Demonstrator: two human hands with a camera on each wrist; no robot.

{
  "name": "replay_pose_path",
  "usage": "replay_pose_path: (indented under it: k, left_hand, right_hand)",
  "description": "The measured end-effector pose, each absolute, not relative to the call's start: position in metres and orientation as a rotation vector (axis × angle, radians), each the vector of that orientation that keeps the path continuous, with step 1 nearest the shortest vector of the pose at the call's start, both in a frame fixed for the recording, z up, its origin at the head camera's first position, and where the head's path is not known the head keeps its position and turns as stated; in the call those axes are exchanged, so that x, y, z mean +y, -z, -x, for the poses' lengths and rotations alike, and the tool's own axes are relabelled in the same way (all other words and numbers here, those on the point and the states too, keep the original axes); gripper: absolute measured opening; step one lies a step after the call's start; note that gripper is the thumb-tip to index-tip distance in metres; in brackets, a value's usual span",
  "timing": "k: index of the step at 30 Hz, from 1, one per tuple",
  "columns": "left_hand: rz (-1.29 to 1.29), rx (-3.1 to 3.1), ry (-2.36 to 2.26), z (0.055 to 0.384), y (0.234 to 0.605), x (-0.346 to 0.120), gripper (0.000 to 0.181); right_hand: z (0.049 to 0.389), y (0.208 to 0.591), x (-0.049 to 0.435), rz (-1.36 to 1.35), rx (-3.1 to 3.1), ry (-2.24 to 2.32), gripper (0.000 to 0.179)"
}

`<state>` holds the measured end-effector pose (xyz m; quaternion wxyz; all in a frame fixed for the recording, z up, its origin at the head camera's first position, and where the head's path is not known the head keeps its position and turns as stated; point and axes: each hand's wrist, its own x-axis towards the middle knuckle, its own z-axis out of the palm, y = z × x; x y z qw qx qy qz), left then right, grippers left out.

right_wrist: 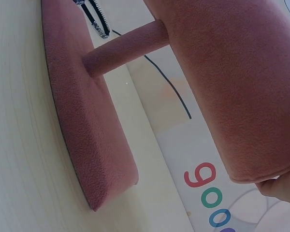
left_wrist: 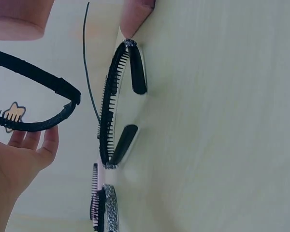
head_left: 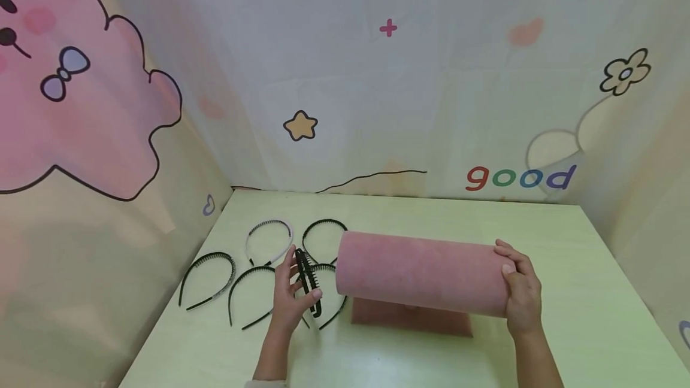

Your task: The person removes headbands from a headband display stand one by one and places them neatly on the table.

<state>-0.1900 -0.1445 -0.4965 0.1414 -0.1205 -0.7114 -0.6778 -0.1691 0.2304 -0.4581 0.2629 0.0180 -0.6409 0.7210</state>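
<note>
My left hand [head_left: 288, 298] holds a black toothed headband [head_left: 309, 283] upright between thumb and fingers, just left of a pink plush roll. In the left wrist view the held headband [left_wrist: 31, 72] shows its comb teeth, fingertips along its lower side. The pink headband stand has a thick horizontal roll [head_left: 420, 271] on a short post [right_wrist: 128, 47] above a rectangular base [head_left: 409, 319] on the table. My right hand [head_left: 523, 295] grips the right end of the roll, thumb on its front and fingers over the top.
Several headbands lie on the pale table [head_left: 582, 316] at the left: a whitish one [head_left: 291, 238], a black one [head_left: 323, 221] at the back, another [head_left: 215, 254] far left and one [head_left: 233, 292] nearer the front. Printed cloth [head_left: 350, 76] hangs behind the table.
</note>
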Motion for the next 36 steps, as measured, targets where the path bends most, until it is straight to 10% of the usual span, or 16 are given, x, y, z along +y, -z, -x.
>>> replay_pose_path:
  k: [36]
  left_hand:
    - [-0.448, -2.287, 1.330, 0.190, 0.545, -0.216, 0.089]
  right_hand:
    - [0.171, 0.461, 0.231, -0.102, -1.690, -1.961, 0.028]
